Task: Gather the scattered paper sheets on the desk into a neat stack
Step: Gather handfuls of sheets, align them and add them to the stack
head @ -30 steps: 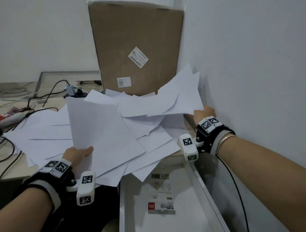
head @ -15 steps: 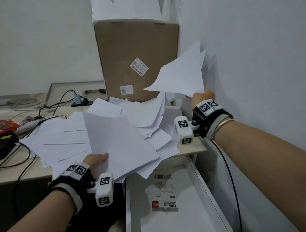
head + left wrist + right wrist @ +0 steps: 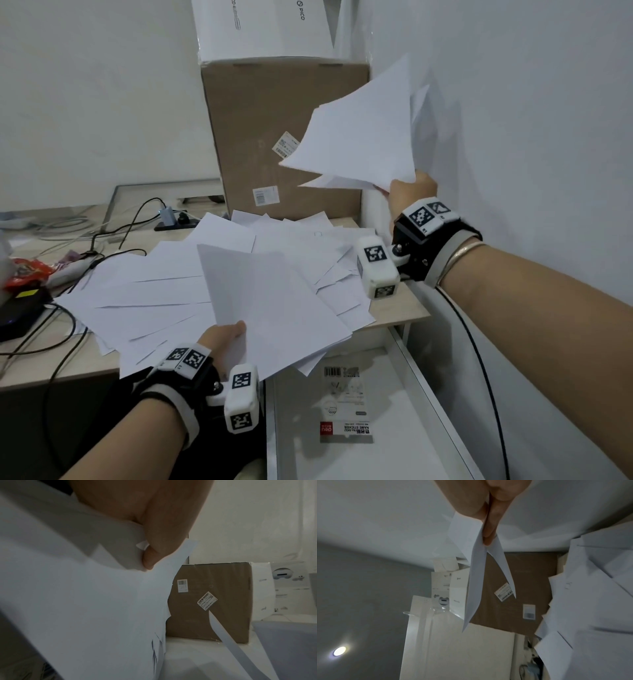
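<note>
Right hand (image 3: 412,192) pinches a few sheets (image 3: 359,137) by one corner, raised near the wall; they fan and droop. Left hand (image 3: 222,337) pinches a bundle (image 3: 270,301) at its near edge over the pile (image 3: 154,291) on the desk (image 3: 404,310). Paper's light, floppy, slippery: grip mid-edge, square by tapping.

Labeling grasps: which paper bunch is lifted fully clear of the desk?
The sheets in the right hand, raised before the cardboard box. The left hand's bunch still overlaps the desk pile.
</note>
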Demonstrator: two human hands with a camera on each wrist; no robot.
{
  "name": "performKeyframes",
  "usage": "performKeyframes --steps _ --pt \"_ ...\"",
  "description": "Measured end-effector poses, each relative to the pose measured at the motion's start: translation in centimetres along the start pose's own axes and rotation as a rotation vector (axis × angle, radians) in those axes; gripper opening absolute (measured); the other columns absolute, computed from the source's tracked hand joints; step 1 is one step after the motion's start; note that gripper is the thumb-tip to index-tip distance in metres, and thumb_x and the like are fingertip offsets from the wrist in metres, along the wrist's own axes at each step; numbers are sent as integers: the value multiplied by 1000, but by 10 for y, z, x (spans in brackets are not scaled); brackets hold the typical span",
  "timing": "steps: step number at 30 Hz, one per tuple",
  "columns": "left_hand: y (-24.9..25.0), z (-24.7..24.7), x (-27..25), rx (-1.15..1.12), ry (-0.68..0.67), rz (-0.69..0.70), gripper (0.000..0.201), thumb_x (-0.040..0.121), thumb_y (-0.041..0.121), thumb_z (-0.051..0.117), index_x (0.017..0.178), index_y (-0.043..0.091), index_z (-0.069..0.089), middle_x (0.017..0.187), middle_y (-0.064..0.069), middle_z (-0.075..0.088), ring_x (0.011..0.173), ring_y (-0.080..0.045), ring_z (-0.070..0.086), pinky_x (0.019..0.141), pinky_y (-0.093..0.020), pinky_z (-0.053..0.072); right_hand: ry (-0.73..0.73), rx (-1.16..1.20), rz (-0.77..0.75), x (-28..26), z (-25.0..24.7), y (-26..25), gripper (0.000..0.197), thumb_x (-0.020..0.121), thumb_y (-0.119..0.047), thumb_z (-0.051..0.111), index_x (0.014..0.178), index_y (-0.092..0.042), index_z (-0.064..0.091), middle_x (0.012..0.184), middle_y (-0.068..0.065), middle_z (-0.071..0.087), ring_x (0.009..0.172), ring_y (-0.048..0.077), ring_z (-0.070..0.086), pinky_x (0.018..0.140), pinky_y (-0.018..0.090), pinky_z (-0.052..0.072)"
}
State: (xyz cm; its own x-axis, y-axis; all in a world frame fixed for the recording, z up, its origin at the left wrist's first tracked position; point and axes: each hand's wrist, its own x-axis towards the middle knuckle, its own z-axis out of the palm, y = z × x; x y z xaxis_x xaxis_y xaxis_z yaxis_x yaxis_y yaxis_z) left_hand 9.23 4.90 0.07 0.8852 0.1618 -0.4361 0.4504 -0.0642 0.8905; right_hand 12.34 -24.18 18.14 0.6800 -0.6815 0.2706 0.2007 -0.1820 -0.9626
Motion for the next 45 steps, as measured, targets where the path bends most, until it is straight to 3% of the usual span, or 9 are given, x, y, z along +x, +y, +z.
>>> performKeyframes --steps 8,11,17,21,24,27,31,37,45 --pt "2 0 7 -158 -3 -85 49 97 48 43 109 2 54 89 -16 63 76 -31 60 69 -42 48 -358 -85 226 -54 12 114 15 75 -14 52 84 -13 64 95 13 69 89 36 66 82 49 56" --pt "0 -6 13 -140 -1 -108 53 96 56 37 96 5 54 88 -16 62 76 -31 60 64 -41 47 -443 -69 409 -75 6 143 16 84 5 53 79 -7 61 85 14 66 82 31 63 65 35 60" --pt "9 -15 15 -59 -116 -132 68 79 58 64 116 2 57 106 -20 68 95 -36 65 85 -48 51 -704 -221 544 -79 4 168 22 87 7 57 109 4 60 103 15 62 86 25 61 57 31 57" --pt "19 -14 8 105 -207 -197 60 76 26 78 125 1 56 122 -21 64 114 -36 59 100 -47 45 -901 -471 468 -68 2 163 8 86 -6 65 91 -5 59 83 10 62 63 18 57 54 25 47" --pt "14 -19 25 169 -168 -220 96 43 22 94 126 -2 53 116 -23 66 109 -40 62 99 -53 45 -1008 -622 458 -53 6 168 26 80 -25 71 92 -5 60 79 12 64 62 22 54 59 29 41" --pt "14 -17 20 129 -140 -208 60 76 15 78 127 -3 51 116 -22 65 105 -38 62 91 -49 49 -879 -481 580 -34 12 172 37 77 -38 73 88 -4 63 79 13 67 57 24 56 60 32 45" --pt "11 -14 18 115 -134 -194 34 89 11 64 119 0 52 96 -18 66 82 -31 62 68 -41 49 -684 -474 530 -8 4 160 22 90 -22 62 74 -18 47 76 5 55 52 15 48 30 19 39" --pt "12 -12 15 52 -103 -206 46 88 13 66 128 -1 48 115 -20 62 96 -34 60 86 -47 47 -345 -237 377 6 -3 138 23 94 0 47 73 -8 52 34 -4 55 27 -2 50 30 10 37" --pt "11 -10 11 26 -81 -193 34 90 15 65 118 1 50 101 -18 64 87 -33 61 77 -44 48 29 281 244 -2 -4 97 16 92 0 38 79 -10 40 74 13 63 50 12 69 53 23 56"
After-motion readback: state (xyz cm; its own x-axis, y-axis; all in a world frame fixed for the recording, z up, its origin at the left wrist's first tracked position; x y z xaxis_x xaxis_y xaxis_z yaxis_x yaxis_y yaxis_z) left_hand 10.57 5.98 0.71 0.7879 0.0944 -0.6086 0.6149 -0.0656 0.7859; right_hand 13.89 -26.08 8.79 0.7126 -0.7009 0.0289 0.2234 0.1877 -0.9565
